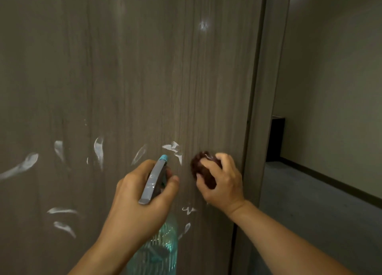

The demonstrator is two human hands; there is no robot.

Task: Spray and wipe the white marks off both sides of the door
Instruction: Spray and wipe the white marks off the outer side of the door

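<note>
The grey-brown wood-grain door (128, 78) fills most of the view, standing open with its free edge at the right beside a dim carpeted room. White smeared marks (99, 148) are scattered across its lower half, from the far left to a cluster just above the hands, with more lower down near the bottle.

The left hand (142, 194) is wrapped around the neck of a clear teal-tinted plastic spray bottle with a grey trigger head and blue nozzle (154, 181), the nozzle aimed at the nearest smear. The right hand (221, 177) is clenched on a bunched dark reddish-brown cloth (203, 169), pressing it against the door just right of that smear.

The risks, as I judge them: spray hitting the cloth hand, liquid running down the panel, or wiping that only spreads the white residue. The unlatched door may also swing away under pressure.

No readable brand, label or writing shows.
</note>
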